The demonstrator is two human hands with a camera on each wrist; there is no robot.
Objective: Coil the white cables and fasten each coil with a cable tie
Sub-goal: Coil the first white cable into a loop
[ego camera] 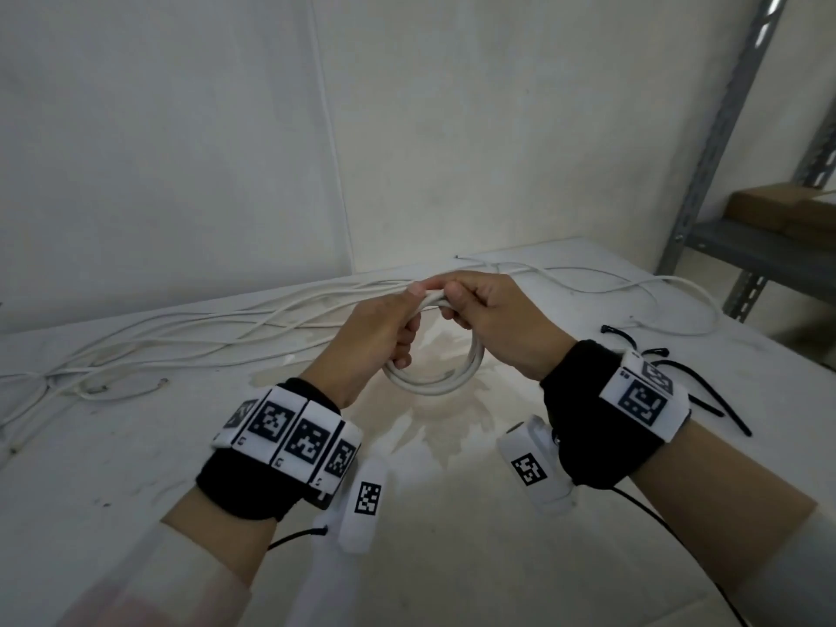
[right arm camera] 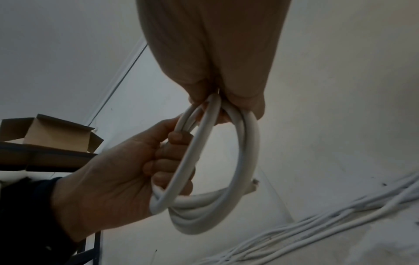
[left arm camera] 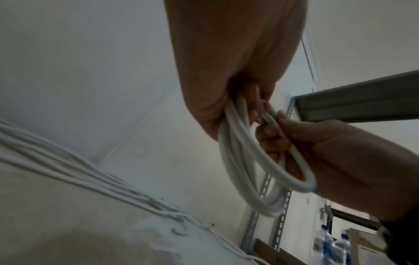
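Observation:
A white cable coil (ego camera: 434, 377) of several loops hangs above the table's middle, held by both hands. My left hand (ego camera: 384, 328) grips the coil's left side, fingers curled through the loops (right arm camera: 172, 161). At the top of the coil (right arm camera: 226, 111) my right hand (ego camera: 488, 310) grips the strands, thumb close to the left thumb. The coil (left arm camera: 244, 179) dangles from the left fist, and the right hand (left arm camera: 317, 152) holds one loop. A cut cable end (right arm camera: 254, 184) sticks out at the coil's lower right. Black cable ties (ego camera: 705, 391) lie on the table beside my right wrist.
Several loose white cables (ego camera: 181, 337) stretch across the white table (ego camera: 135, 468) from far left to the back right. A grey metal shelf (ego camera: 742, 246) with a cardboard box stands at the right. White walls meet in a corner behind the table.

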